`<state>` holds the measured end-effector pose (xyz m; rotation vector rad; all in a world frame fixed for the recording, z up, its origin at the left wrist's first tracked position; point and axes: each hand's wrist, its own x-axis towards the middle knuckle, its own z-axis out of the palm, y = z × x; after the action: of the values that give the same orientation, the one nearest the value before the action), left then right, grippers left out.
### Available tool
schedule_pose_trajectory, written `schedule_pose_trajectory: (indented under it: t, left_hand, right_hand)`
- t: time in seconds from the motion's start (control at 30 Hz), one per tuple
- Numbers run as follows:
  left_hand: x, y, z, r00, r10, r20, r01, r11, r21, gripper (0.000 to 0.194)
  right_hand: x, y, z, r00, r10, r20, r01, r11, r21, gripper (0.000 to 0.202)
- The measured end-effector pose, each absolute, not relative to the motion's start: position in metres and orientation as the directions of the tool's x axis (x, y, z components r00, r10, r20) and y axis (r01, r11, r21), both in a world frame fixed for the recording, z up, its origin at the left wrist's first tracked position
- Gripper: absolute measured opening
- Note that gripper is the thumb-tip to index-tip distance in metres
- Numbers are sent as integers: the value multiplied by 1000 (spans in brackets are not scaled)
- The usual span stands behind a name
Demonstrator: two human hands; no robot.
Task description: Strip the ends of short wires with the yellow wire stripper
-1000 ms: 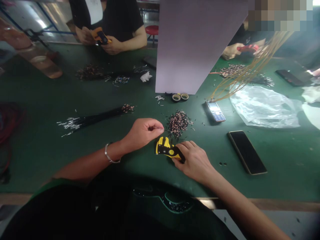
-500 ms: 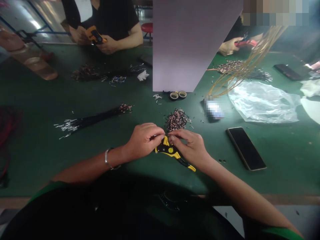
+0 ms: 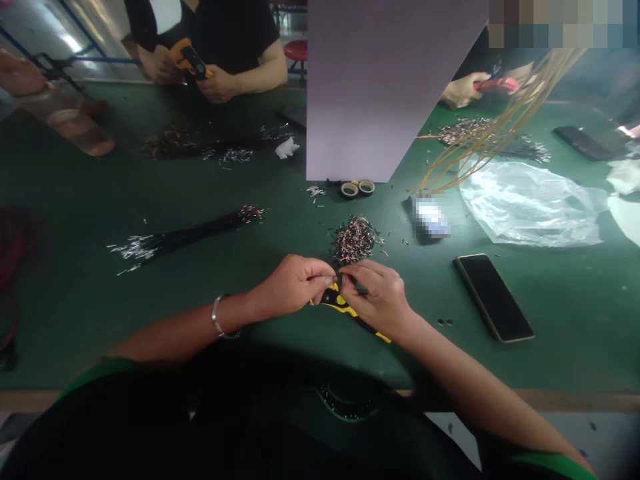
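My left hand [image 3: 295, 285] is closed in a pinch just short of the middle of the table. Facing it, fingertips almost touching, my right hand [image 3: 375, 290] pinches too. Whatever sits between the fingertips is too small to make out. Under both hands lies a yellow and black wire stripper [image 3: 345, 309], its handle pointing down to the right and its head partly covered by my fingers. Just beyond my fingertips is a heap of short dark wire bits with coppery ends [image 3: 354, 239].
A bundle of black wires [image 3: 195, 232] lies to the left. On the right are a phone [image 3: 494, 297] and a clear plastic bag [image 3: 530, 203]. Two tape rolls [image 3: 357, 189] sit below a pale upright panel [image 3: 375, 93]. Across the table, a person holds an orange tool [image 3: 189, 59].
My left hand has shifted slightly right and down, covering more of the stripper's head. My right hand has barely moved. The stripper stays in place.
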<state>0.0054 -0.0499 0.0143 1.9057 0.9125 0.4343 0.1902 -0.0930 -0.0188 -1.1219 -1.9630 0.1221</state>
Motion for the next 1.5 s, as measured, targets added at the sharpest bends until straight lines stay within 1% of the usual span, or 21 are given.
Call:
schedule_pose_trajectory:
  t: [0.07, 0.13, 0.23, 0.43, 0.57, 0.97, 1.13, 1.27, 1.5]
  left_hand:
    - [7, -53, 13, 662, 748, -45, 410, -311, 857, 24]
    - [8, -56, 11, 673, 739, 24, 384, -377, 843, 24]
    - [8, -57, 7, 697, 708, 118, 326, -458, 827, 22]
    - [6, -56, 3, 724, 649, 233, 239, -553, 798, 23]
    - [6, -55, 1, 729, 636, 254, 238, -582, 777, 25]
    - [5, -55, -2, 733, 607, 308, 251, -662, 706, 24]
    - [5, -54, -2, 743, 592, 314, 258, -685, 681, 24]
    - [5, -54, -2, 745, 579, 332, 260, -711, 654, 26]
    - [5, -54, -4, 745, 575, 339, 277, -728, 626, 26]
  right_hand:
    - [190, -93, -20, -251, 732, 633, 681, 599, -422, 19]
    - [189, -92, -20, -253, 724, 641, 685, 602, -411, 20]
    - [187, -92, -21, -238, 721, 651, 675, 605, -423, 21]
    - [187, -93, -22, -223, 743, 631, 668, 588, -456, 20]
    - [189, -93, -23, -226, 747, 625, 647, 595, -477, 20]
    - [188, -91, -26, -193, 719, 667, 647, 605, -465, 19]
    - [188, -90, -26, -208, 748, 631, 648, 588, -484, 20]
    - [188, -90, -25, -195, 736, 648, 648, 592, -478, 21]
    - [188, -90, -25, -185, 764, 617, 674, 556, -486, 21]
